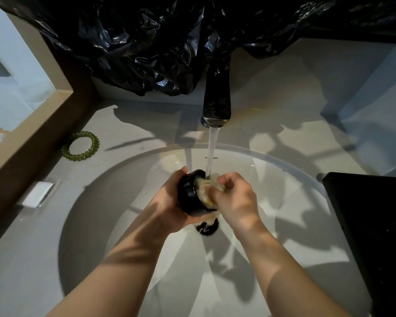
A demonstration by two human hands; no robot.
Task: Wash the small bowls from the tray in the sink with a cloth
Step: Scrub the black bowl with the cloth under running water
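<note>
My left hand (169, 202) grips a small black bowl (189, 195) from below and behind, holding it on its side over the middle of the white sink (284, 184). My right hand (233, 197) clutches a pale, wet cloth (207, 187) and presses it into the bowl's mouth. Water runs from the dark tap (216, 104) straight onto the cloth and the bowl's rim. A black tray (370, 225) lies on the counter at the right; I cannot see what it holds.
The dark drain (207, 227) lies under the bowl. A green coiled hair tie (81, 146) rests on the counter at the left, and a small white object (38, 194) sits nearer the front. Black plastic sheeting (169, 42) hangs behind the tap.
</note>
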